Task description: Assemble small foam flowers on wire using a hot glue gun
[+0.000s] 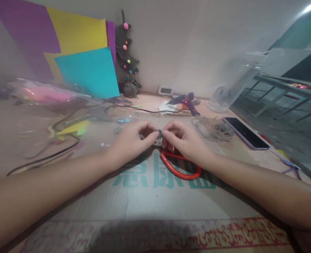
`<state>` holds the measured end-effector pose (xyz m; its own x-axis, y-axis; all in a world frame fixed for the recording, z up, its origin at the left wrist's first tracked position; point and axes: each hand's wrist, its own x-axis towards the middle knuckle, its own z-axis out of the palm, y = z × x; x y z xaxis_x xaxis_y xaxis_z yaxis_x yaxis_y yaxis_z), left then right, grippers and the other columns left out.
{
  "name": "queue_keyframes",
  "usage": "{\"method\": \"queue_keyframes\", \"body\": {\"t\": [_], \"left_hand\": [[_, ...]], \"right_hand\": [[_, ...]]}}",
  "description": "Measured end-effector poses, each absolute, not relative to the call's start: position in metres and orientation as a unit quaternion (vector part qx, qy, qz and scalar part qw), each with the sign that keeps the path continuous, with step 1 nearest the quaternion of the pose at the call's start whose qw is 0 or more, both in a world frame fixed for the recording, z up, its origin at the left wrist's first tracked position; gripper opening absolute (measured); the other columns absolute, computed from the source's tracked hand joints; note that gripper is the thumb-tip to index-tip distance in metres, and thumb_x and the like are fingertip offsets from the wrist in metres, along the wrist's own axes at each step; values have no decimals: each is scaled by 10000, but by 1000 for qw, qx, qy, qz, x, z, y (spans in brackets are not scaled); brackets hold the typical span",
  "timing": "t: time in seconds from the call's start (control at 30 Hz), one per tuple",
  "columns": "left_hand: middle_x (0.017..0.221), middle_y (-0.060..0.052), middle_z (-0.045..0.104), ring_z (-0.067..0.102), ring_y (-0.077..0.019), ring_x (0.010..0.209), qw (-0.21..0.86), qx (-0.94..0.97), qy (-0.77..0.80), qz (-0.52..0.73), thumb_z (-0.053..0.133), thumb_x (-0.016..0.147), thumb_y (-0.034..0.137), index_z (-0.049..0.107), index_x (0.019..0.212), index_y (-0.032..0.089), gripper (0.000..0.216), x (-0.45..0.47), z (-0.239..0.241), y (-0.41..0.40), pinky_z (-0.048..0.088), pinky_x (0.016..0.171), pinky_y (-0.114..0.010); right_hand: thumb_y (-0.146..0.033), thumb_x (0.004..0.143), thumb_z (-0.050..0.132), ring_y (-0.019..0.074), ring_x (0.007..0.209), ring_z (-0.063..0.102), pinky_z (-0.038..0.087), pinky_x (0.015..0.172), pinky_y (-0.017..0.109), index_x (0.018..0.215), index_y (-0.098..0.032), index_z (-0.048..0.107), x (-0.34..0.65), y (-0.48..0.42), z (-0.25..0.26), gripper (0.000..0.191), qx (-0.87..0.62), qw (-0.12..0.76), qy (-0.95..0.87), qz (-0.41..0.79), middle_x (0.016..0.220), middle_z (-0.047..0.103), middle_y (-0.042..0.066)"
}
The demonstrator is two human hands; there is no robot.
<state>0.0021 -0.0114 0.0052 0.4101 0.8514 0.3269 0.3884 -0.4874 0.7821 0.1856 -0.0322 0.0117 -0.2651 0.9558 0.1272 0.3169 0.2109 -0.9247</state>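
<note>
My left hand and my right hand meet over the cardboard. A small dark grey piece is pinched between the fingertips of both; it looks like knotted cord, but it is too small to be sure. Below my right hand lie scissors with red handles, partly covered by that hand. A loose bundle of grey cord rests to the right of my hands.
A glue gun with a lit red light lies at the back, near a small white digital display. A phone and a clear plastic jug stand right. Coloured sheets lean left, above a black cable.
</note>
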Motion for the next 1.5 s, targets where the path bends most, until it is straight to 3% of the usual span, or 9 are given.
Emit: {"method": "queue_keyframes", "body": {"t": [0.5,1.0,1.5], "left_hand": [[794,-6,702,643,-160,755,284,795,384,373,561,888,317,651,830,178,175,-1,4,-10,471,694,-265],[829,-31,713,654,-181,794,291,782,403,375,562,885,329,658,851,165,192,0,5,-10,479,709,-286],[820,-12,715,652,-161,767,300,790,378,377,580,885,324,658,859,178,168,0,4,-10,501,726,-272]], "right_hand": [[-313,920,541,81,509,531,414,502,207,887,-190,510,186,-32,11,132,-462,385,-687,408,619,621,-35],[-313,910,537,71,431,329,264,442,201,994,-187,519,188,-30,9,153,-445,382,-680,439,477,375,-121],[-372,924,543,67,417,354,288,440,196,909,-200,502,186,-32,11,178,-458,389,-670,436,468,384,-119]]}}
